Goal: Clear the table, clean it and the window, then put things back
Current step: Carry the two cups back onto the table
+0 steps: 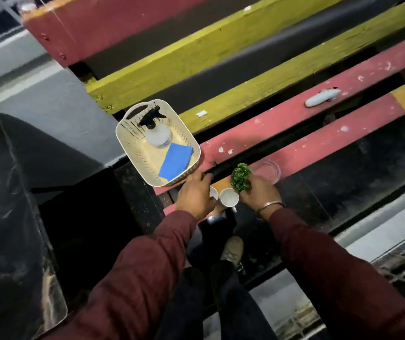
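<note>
- right hand [258,192] fingers curled round the base of a small green plant [240,177], foliage sticking up past the knuckles; grip low, probably so the leaves don't get crushed
- left hand [195,195] curled over a white cup [213,193], only a sliver of rim shows past the fingers; looks like a grip, but the hand hides most of it, so not certain
- second white cup [229,197] sits free between the two hands, mouth up, touching neither as far as I can see
- clear glass [269,169] just beyond the right fingertips, faint, on the red slat of the table [319,133]
- cream basket [145,143] right at the left fingertips, holding spray bottle [157,136] and blue cloth [175,161]; cleaning kit staged near for the wipe step
- pale object [321,98] well apart, further along the slats
- read: both hands loaded at once to cut trips; clearing stage, cleaning not started
</note>
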The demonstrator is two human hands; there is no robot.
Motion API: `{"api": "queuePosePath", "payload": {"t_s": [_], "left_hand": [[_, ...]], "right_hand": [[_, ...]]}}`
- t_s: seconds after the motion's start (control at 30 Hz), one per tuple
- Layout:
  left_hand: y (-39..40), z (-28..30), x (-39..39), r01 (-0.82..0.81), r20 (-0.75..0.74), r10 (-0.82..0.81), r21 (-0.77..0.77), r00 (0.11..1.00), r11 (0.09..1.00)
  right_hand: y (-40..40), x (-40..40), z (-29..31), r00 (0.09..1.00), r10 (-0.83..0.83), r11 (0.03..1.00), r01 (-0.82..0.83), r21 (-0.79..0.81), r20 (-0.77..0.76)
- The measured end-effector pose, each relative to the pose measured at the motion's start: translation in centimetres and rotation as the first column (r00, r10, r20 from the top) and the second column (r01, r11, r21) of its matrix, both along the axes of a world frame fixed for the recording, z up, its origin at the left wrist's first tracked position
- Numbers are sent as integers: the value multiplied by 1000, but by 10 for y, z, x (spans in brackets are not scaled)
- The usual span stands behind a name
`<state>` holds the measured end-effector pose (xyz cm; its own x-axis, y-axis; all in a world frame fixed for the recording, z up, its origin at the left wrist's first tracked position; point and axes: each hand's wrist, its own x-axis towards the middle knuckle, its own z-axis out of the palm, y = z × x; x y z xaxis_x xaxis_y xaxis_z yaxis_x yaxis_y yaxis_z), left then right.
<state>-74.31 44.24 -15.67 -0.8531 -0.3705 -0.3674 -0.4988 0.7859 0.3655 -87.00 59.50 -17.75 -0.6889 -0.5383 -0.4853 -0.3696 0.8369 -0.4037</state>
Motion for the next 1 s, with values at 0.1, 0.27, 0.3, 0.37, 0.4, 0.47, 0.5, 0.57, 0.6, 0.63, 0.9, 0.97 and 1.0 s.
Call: {"api": "queuePosePath", "payload": {"t_s": [0.1, 0.27, 0.3, 0.37, 0.4, 0.47, 0.5, 0.57, 0.6, 0.63, 0.9, 0.97, 1.0], "left_hand": [[-1, -33, -2, 69, 40, -68, -28, 997, 997], [-4, -82, -3, 53, 111, -49, -38, 993, 998], [-4, -91, -4, 52, 104, -48, -29, 993, 998], [-3, -103, -2, 64, 113, -62, -12, 992, 998], [-3, -109, -1, 68, 131, -68, 1, 989, 998], [-2, -120, 2, 53, 153, -57, 27, 987, 998], [-2, -126, 4, 35, 153, -41, 40, 987, 999], [-1, -133, 7, 6, 156, -15, 54, 988, 999], [0, -136, 7, -7, 157, -2, 57, 988, 998], [0, -138, 6, -12, 158, 3, 57, 987, 998], [-5, -130, 7, -96, 126, 88, 61, 988, 993], [-7, -113, 11, -126, 121, 114, 92, 986, 988], [-8, -106, 13, -148, 114, 137, 99, 984, 984]], "right_hand": [[-6, 13, -21, 944, 320, 941, -307, 142, -79], [-22, 33, -57, 843, 524, 839, -486, 245, -122], [-23, 36, -66, 830, 543, 826, -501, 260, -126], [-23, 42, -80, 792, 584, 795, -515, 320, -178], [-22, 45, -86, 776, 591, 791, -502, 351, -221], [-21, 48, -97, 759, 575, 807, -464, 367, -306], [-20, 49, -103, 759, 562, 817, -447, 363, -330], [-19, 50, -108, 761, 540, 833, -422, 358, -360], [-20, 50, -110, 760, 537, 835, -419, 357, -366], [-20, 49, -111, 754, 542, 833, -422, 357, -372], [-28, 42, -95, 831, 514, 845, -449, 290, -212], [-30, 43, -83, 865, 466, 876, -421, 237, -186], [-30, 43, -78, 878, 442, 890, -403, 211, -184]]}}
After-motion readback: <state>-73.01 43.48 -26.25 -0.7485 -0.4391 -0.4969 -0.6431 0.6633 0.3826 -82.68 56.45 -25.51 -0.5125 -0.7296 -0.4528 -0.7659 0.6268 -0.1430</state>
